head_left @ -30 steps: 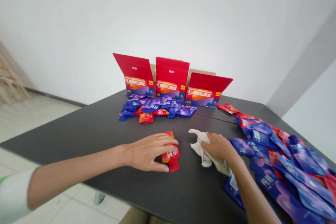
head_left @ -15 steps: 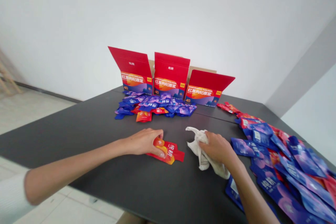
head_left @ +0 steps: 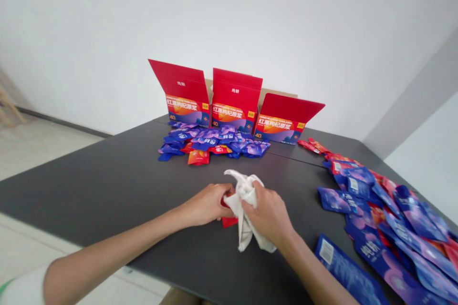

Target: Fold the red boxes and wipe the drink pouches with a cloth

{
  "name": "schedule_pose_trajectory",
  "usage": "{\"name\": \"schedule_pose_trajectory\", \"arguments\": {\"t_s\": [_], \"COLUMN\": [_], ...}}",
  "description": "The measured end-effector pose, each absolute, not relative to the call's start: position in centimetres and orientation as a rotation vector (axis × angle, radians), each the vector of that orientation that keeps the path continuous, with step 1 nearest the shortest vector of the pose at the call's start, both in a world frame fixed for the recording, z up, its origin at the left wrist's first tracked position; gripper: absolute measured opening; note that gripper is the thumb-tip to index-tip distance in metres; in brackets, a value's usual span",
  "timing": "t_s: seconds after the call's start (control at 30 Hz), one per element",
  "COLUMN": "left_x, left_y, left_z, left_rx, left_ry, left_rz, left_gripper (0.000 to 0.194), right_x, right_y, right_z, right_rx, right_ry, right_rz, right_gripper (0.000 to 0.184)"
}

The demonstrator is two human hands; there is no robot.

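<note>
Near the table's (head_left: 107,186) front edge, left hand (head_left: 205,205) pins the red sachet (head_left: 228,221) flat while right hand (head_left: 268,214), clutching the white cloth (head_left: 245,200), wipes it; flipping it looks next.

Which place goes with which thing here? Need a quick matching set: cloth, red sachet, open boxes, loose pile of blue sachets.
Things:
1. white cloth
2. red sachet
3. three open boxes
4. big spread of blue sachets

Places:
A. far edge of the table, by the wall
B. gripped in the right hand
C. table's right side
D. under the left hand, mostly covered

Pairs: 1-B, 2-D, 3-A, 4-C
</note>
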State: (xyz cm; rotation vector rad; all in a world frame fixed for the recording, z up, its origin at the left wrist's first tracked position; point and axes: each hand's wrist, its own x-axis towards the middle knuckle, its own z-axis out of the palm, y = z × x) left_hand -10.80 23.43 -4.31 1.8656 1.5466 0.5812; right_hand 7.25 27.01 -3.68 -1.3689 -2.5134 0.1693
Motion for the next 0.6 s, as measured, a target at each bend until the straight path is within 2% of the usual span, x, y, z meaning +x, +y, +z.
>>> {"name": "schedule_pose_trajectory", "arguments": {"t_s": [0.1, 0.2, 0.4, 0.53, 0.6], "left_x": [-10.2, -10.3, -10.3, -10.3, -10.4], "left_y": [23.9, 24.1, 24.1, 24.1, 24.1], "left_z": [-4.2, -4.3, -4.2, -4.3, -4.5], "left_rx": [1.978, 1.949, 2.017, 2.019, 2.044], "left_ry": [1.499, 1.666, 1.548, 1.709, 1.699], "left_rz": [0.606, 0.507, 0.534, 0.460, 0.451], "left_gripper": [0.028, 0.032, 0.026, 0.036, 0.036], "right_x": [6.7, 7.2, 6.7, 6.2, 6.2], "right_y": [27.2, 28.5, 28.1, 27.9, 28.0], "right_z": [-4.1, -4.0, -3.8, -3.7, -3.7], "right_rx": [-1.331, -1.591, -1.192, -1.523, -1.471], "right_ry": [-2.615, -2.545, -2.748, -2.612, -2.634], "right_rz": [0.060, -0.064, 0.107, 0.045, 0.037], "right_gripper": [0.025, 0.024, 0.029, 0.026, 0.026]}}
